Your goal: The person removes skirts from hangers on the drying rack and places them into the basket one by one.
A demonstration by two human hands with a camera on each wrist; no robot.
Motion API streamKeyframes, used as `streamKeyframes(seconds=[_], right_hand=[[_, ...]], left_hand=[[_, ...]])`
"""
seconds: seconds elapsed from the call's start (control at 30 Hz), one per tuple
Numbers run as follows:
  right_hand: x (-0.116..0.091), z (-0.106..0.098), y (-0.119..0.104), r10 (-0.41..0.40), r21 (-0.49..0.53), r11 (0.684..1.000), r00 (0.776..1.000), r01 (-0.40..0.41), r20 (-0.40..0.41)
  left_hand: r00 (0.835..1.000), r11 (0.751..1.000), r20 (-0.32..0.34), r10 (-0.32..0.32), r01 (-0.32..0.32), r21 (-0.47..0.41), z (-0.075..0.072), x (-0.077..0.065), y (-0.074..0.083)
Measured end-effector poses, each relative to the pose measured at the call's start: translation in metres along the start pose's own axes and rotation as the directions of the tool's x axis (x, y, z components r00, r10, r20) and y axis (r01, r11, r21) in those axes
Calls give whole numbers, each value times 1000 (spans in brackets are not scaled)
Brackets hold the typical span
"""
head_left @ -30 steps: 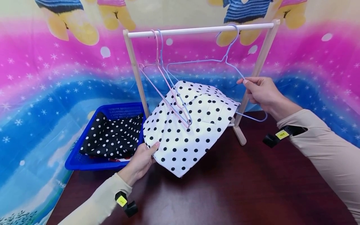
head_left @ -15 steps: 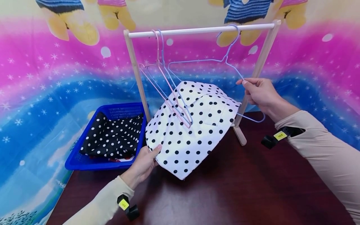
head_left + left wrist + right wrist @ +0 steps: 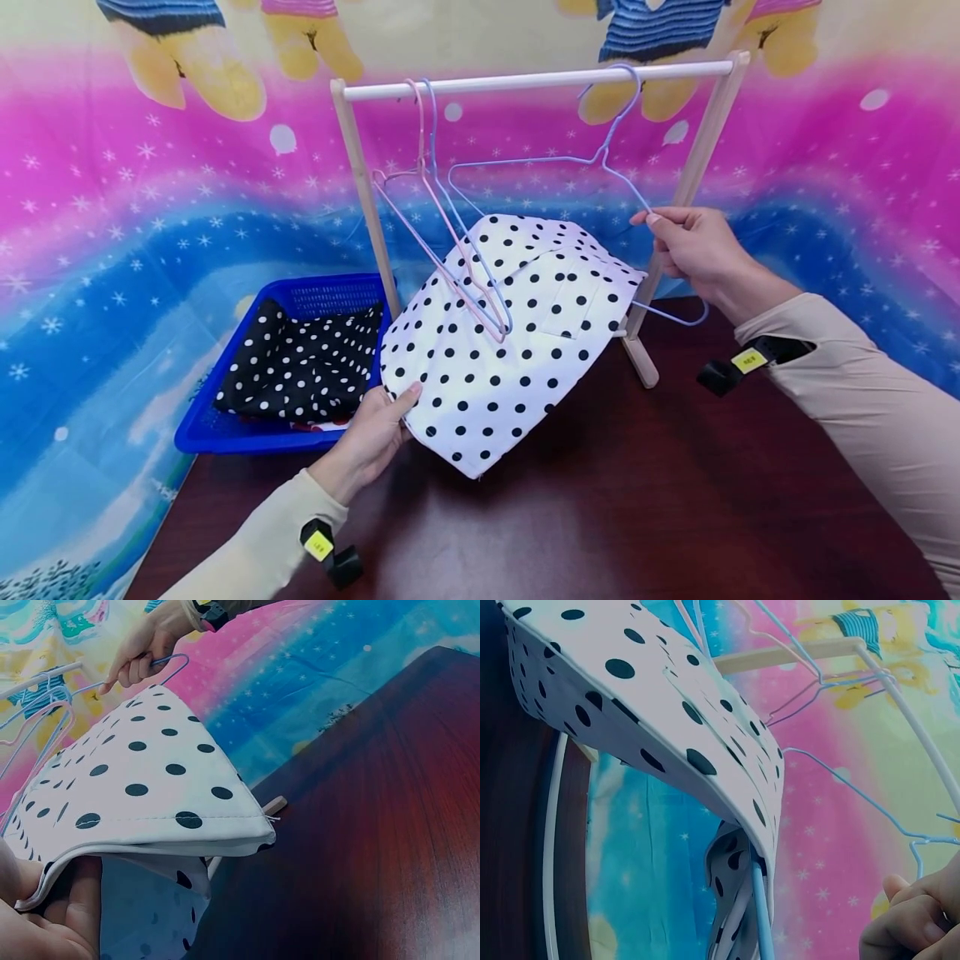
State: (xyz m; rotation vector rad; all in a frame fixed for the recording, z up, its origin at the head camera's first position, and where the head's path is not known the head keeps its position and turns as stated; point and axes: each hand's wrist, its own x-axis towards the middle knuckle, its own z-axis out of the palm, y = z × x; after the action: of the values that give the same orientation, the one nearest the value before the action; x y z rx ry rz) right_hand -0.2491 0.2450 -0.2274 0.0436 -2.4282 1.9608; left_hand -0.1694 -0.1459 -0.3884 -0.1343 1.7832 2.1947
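Observation:
In the head view, a white cloth with black polka dots [image 3: 510, 358] and a stitched pocket-like patch is draped over the lower bar of a blue wire hanger [image 3: 525, 161]. This hanger hooks over the rack's rod. My left hand [image 3: 371, 437] pinches the cloth's near left edge, thumb on top; the left wrist view shows the fingers [image 3: 79, 907] under its fold. With thumb and forefinger, my right hand [image 3: 697, 250] pinches the hanger's right shoulder. In the right wrist view the hanger's bar [image 3: 760, 907] passes inside the cloth's fold.
A pink hanger [image 3: 429, 183] and another blue hanger [image 3: 442, 179] hang left on the wooden rack [image 3: 525, 81], in front of the cloth. The blue basket [image 3: 198, 433] at left holds a black cloth with white dots [image 3: 300, 367]. All stand on a dark red-brown table [image 3: 600, 517].
The cloth's near edge and my left hand swung slightly right, then back left. My right hand stays on the hanger's shoulder, almost still.

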Motion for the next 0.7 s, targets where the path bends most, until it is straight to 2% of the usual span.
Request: streamKeyframes(seconds=[0.3, 0.7], right_hand=[[1, -2, -1, 1, -20, 1000, 1000, -1, -2], [1, -4, 0, -5, -35, 999, 1000, 5, -4]], left_hand=[[1000, 1000, -25, 1, -1, 4, -5, -1, 5], [1000, 1000, -26, 16, -15, 25, -12, -2, 9]])
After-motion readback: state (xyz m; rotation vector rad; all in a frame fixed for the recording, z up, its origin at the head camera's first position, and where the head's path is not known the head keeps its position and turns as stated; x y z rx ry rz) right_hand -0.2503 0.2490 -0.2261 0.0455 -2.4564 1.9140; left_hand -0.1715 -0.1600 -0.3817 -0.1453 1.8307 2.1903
